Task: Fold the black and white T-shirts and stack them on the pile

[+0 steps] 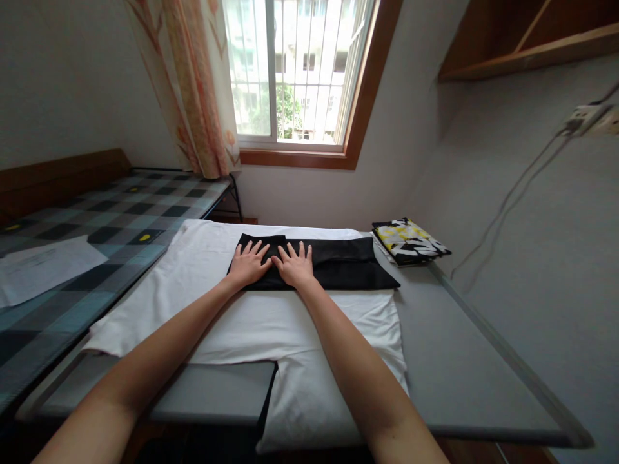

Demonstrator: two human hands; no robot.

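Checked fabric covers the bed (169, 206) at far left; paper sheet (53, 264) on it. Next, white cloth (159, 290) spread over grey table (464, 335), part hanging off the near edge. Black folded garment (343, 264) lies on the white cloth. Left hand (249, 264): flat on garment's left end, fingers fanned. Right hand (296, 265): just beside it, likewise flat, fanned; neither grips. Far right: folded yellow-black-white fabric (411, 241) at table's back corner.

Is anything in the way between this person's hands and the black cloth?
Nothing visible is: the left hand and right hand both lie on the black cloth, fingers spread. The white cloth is underneath it, and the patterned bundle sits off to the right.
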